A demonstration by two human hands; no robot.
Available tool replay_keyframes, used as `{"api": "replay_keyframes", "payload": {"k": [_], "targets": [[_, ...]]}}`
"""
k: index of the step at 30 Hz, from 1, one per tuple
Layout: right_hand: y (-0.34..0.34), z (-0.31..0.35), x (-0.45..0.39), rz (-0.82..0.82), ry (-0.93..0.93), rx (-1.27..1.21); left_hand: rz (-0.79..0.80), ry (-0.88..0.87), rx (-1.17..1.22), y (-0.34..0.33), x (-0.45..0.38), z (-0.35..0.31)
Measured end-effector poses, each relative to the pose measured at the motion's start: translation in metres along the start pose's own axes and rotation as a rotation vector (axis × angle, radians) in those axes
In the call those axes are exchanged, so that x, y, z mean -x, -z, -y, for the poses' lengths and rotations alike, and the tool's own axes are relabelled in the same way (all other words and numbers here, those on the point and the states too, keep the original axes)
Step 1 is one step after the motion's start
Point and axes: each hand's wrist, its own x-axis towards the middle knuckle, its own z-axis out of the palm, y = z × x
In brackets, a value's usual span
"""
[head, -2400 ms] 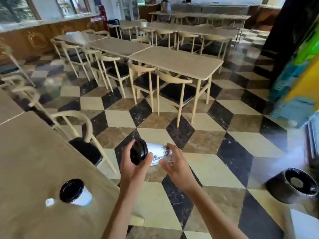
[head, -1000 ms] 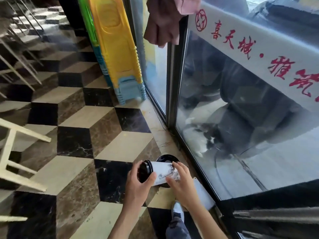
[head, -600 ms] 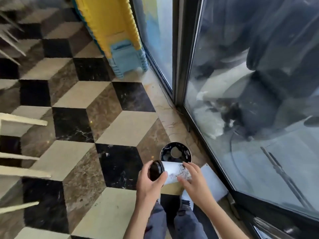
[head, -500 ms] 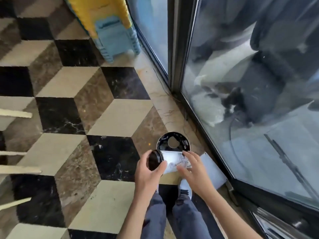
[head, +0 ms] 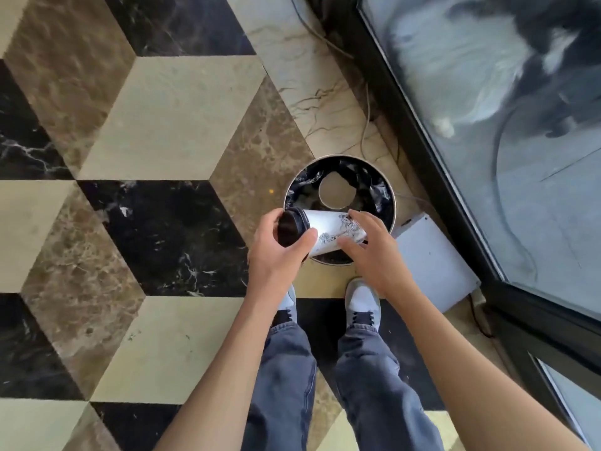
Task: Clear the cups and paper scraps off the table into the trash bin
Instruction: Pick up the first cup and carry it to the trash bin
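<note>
A white paper cup (head: 327, 230) with a black lid and a dark printed drawing lies on its side between both hands, directly over the near rim of the trash bin. My left hand (head: 278, 255) grips its lidded end. My right hand (head: 369, 247) holds the bottom end with its fingertips. The round black trash bin (head: 388, 198) stands on the floor, lined with a black bag, and a pale round disc shows inside it.
My two feet in grey shoes (head: 362, 302) stand just before the bin. A white flat box (head: 429, 260) lies right of the bin against a dark-framed glass wall (head: 520, 157). Thin cables (head: 366, 125) run along the floor behind the bin. Checkered marble floor spreads to the left.
I have walked from the table to the bin by the glass wall, carrying the cup in both hands. The cup is now right above the bin's near edge.
</note>
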Motion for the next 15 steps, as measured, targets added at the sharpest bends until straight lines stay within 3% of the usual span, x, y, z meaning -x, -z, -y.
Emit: {"api": "replay_keyframes", "payload": {"k": [5, 15], "targets": [[-0.014, -0.031, -0.039, 0.027, -0.026, 0.009, 0.000, 0.019, -0.049, -0.028, -0.035, 0.028], [-0.007, -0.045, -0.050, 0.027, -0.041, 0.026, -0.013, -0.101, -0.278, -0.053, -0.045, 0.035]]}}
